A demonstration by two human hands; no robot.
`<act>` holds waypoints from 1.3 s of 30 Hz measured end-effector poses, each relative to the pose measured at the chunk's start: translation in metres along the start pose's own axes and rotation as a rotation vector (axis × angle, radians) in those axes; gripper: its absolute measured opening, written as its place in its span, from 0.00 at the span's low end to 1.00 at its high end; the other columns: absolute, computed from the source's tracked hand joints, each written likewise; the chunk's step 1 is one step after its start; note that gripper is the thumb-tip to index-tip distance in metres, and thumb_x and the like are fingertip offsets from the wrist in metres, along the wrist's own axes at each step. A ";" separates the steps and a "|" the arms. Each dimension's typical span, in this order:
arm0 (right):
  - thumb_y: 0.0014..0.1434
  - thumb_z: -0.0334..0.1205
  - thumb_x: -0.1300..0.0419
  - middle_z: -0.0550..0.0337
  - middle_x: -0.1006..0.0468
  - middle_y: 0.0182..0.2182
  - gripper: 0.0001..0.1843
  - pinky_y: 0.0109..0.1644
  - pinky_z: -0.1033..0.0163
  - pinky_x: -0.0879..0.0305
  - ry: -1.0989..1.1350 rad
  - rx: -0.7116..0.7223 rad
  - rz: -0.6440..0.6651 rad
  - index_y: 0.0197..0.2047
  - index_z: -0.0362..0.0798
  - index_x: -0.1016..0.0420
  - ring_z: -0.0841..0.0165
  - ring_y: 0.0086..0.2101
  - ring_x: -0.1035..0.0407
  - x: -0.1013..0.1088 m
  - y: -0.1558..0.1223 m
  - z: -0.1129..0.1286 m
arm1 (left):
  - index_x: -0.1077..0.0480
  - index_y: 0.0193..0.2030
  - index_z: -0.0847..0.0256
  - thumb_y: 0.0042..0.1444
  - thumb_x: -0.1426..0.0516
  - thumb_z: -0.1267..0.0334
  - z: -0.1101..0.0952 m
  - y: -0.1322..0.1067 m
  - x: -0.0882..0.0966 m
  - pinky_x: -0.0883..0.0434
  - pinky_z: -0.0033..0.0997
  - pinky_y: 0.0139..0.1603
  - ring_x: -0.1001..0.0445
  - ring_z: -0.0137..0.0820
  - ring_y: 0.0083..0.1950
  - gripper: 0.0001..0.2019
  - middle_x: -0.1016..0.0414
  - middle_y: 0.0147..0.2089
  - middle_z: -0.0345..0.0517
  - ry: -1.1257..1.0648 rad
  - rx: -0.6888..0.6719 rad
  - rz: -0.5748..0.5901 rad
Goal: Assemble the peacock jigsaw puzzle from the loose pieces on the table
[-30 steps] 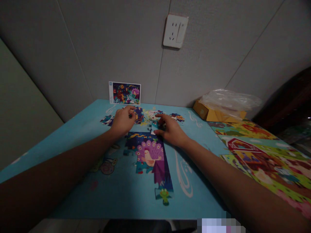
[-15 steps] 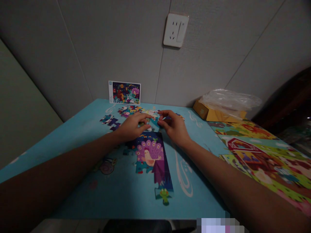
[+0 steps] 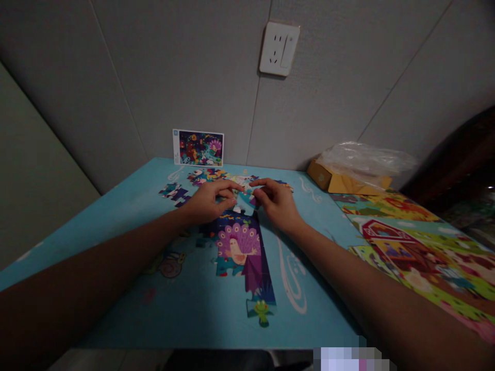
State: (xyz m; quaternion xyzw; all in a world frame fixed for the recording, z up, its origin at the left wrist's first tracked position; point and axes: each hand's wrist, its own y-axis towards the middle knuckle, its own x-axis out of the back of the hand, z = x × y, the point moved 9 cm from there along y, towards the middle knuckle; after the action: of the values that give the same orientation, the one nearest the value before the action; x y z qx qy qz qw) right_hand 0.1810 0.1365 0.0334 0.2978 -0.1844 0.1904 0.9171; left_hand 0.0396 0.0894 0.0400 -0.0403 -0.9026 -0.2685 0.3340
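A pale-blue puzzle piece point(image 3: 244, 202) is tilted up between my hands, above the top edge of a partly joined puzzle section point(image 3: 236, 250) showing a purple peacock. My left hand point(image 3: 214, 200) is closed at the piece's left side, index finger along its top and thumb near its lower edge. My right hand point(image 3: 276, 203) pinches the right side between thumb and index finger. Behind my hands, a spread of loose puzzle pieces point(image 3: 207, 175) is partly hidden by my fingers. Further dark pieces point(image 3: 175, 192) lie left of my left hand.
A picture card point(image 3: 201, 148) leans against the wall at the back of the blue table point(image 3: 116, 206). To the right stand a yellow box point(image 3: 348, 184) with a clear plastic bag point(image 3: 365, 161) on top and a farm-scene puzzle point(image 3: 421, 257). A wall socket point(image 3: 280, 49) is above.
The pale-blue piece has turned and shows more of its face between my hands. My right thumb has shifted slightly right; both arms stay almost where they were.
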 end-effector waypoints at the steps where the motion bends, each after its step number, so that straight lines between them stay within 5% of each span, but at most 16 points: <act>1: 0.62 0.43 0.44 0.63 0.29 0.22 0.14 0.29 0.64 0.42 0.016 -0.002 0.008 0.45 0.44 0.25 0.70 0.24 0.35 -0.001 0.000 0.000 | 0.25 0.50 0.62 0.55 0.44 0.61 -0.001 0.000 0.000 0.29 0.38 0.50 0.24 0.33 0.36 0.17 0.22 0.28 0.42 -0.010 0.002 0.007; 8: 0.54 0.45 0.35 0.69 0.31 0.19 0.17 0.23 0.68 0.41 0.365 -0.121 0.136 0.43 0.45 0.29 0.74 0.20 0.37 -0.014 0.000 -0.005 | 0.26 0.44 0.62 0.52 0.42 0.58 -0.004 -0.001 -0.001 0.28 0.34 0.39 0.24 0.34 0.34 0.15 0.23 0.27 0.43 -0.119 0.009 0.073; 14: 0.49 0.40 0.30 0.66 0.24 0.22 0.26 0.21 0.69 0.35 0.591 -0.326 0.563 0.51 0.43 0.29 0.71 0.20 0.30 -0.053 -0.028 0.013 | 0.29 0.38 0.62 0.55 0.46 0.52 0.002 -0.002 -0.004 0.33 0.31 0.27 0.30 0.31 0.21 0.14 0.26 0.21 0.42 -0.429 0.077 0.115; 19: 0.52 0.36 0.33 0.63 0.21 0.26 0.13 0.22 0.71 0.37 0.490 -0.377 0.894 0.43 0.45 0.21 0.74 0.21 0.30 -0.078 -0.064 0.036 | 0.30 0.38 0.62 0.56 0.43 0.56 0.000 -0.002 -0.006 0.33 0.29 0.28 0.28 0.31 0.23 0.11 0.26 0.22 0.42 -0.375 0.047 0.128; 28: 0.51 0.39 0.30 0.59 0.18 0.30 0.11 0.35 0.68 0.32 0.394 -0.179 0.957 0.39 0.45 0.16 0.72 0.30 0.27 -0.082 -0.074 0.055 | 0.24 0.44 0.58 0.57 0.41 0.58 -0.030 -0.010 -0.029 0.32 0.44 0.58 0.26 0.42 0.53 0.11 0.22 0.49 0.55 -0.036 -0.288 0.401; 39: 0.56 0.31 0.35 0.57 0.17 0.34 0.08 0.39 0.68 0.30 0.302 -0.095 0.997 0.40 0.42 0.18 0.72 0.33 0.25 -0.080 -0.077 0.062 | 0.29 0.59 0.54 0.54 0.38 0.60 -0.032 -0.022 -0.038 0.40 0.51 0.67 0.36 0.48 0.66 0.24 0.33 0.64 0.57 0.027 -0.320 0.544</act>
State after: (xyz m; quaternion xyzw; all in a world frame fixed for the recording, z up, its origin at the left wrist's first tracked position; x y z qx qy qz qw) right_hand 0.1334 0.0215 0.0068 0.1010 -0.1780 0.6361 0.7439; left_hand 0.0825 0.0584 0.0269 -0.3286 -0.8006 -0.3085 0.3948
